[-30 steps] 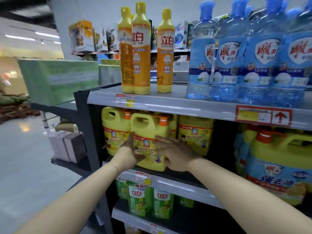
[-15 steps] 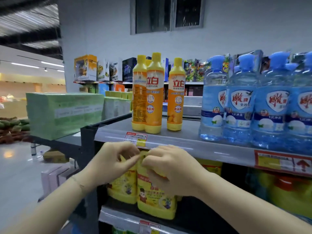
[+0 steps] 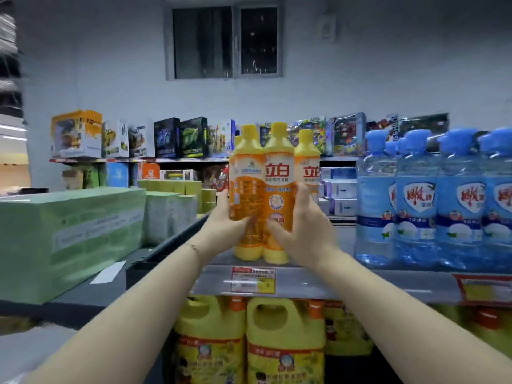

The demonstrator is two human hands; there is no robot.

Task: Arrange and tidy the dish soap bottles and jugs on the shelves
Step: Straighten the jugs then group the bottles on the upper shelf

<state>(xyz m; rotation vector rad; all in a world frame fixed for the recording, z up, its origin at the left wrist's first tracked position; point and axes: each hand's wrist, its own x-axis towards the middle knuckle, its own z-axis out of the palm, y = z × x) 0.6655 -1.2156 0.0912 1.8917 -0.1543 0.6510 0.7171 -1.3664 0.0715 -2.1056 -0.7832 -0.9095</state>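
Three tall orange dish soap bottles with yellow caps stand upright on the top shelf (image 3: 360, 281). My left hand (image 3: 224, 220) grips the left bottle (image 3: 245, 189), which shows its back label. My right hand (image 3: 302, 231) wraps round the middle bottle (image 3: 278, 173); the third bottle (image 3: 307, 162) stands just behind it to the right. Yellow handled jugs (image 3: 285, 342) with orange caps sit on the shelf below.
Several big blue water-clear jugs (image 3: 415, 200) fill the top shelf to the right of the orange bottles. Green boxes (image 3: 69, 234) lie on a dark rack to the left. Toy boxes (image 3: 166, 137) line a far shelf. A price tag (image 3: 253, 279) hangs on the shelf edge.
Both hands have left the yellow jug on the lower shelf and risen to the top shelf, where they now hold the orange bottles. The view has tilted upward.
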